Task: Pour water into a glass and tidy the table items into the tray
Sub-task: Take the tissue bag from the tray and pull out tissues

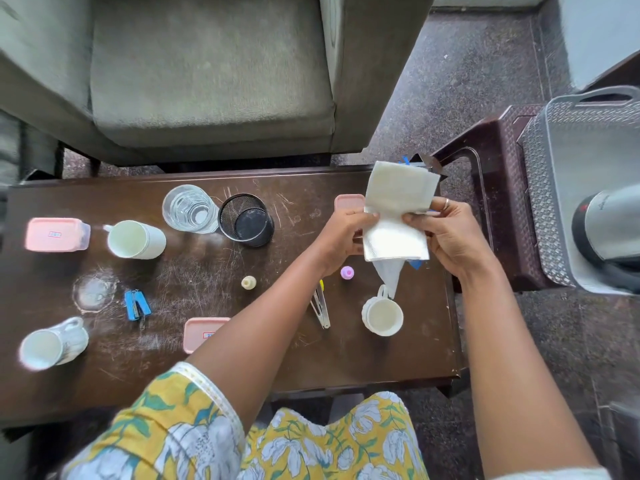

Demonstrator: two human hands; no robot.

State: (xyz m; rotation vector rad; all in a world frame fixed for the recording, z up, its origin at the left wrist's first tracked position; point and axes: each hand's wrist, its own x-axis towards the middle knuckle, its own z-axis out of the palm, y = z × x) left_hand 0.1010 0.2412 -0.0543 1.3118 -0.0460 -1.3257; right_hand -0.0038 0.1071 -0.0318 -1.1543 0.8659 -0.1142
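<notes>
Up above the dark table (207, 358), both hands pinch a stack of white napkins (398, 216). The left hand (341, 237) grips the left edge with its thumb on top. The right hand (450, 233) grips the right edge, and it has a ring on one finger. The top napkin stands up and bends back past the fingers. A thin bit of white hangs down from the stack, between the wrists. Just under that bit sits a small white cup (382, 315) on the table. Near the left wrist lie a purple cap (347, 272), metal tongs (320, 304) and a cream cap (248, 282). A pink box (348, 201) peeks out behind the left hand. Farther to the left of the hands stand a black mesh cup (246, 220) and a glass (188, 208) with water in it. Past those are a white mug (135, 240), a pink box with a lid (57, 234), a blue stapler (137, 304), another mug (52, 344) and a pink lid (202, 332) under the left arm. Off to the right of the right hand, a grey tray (543, 209) sits on a brown stool (498, 188), with a steel kettle (609, 226) inside it.
</notes>
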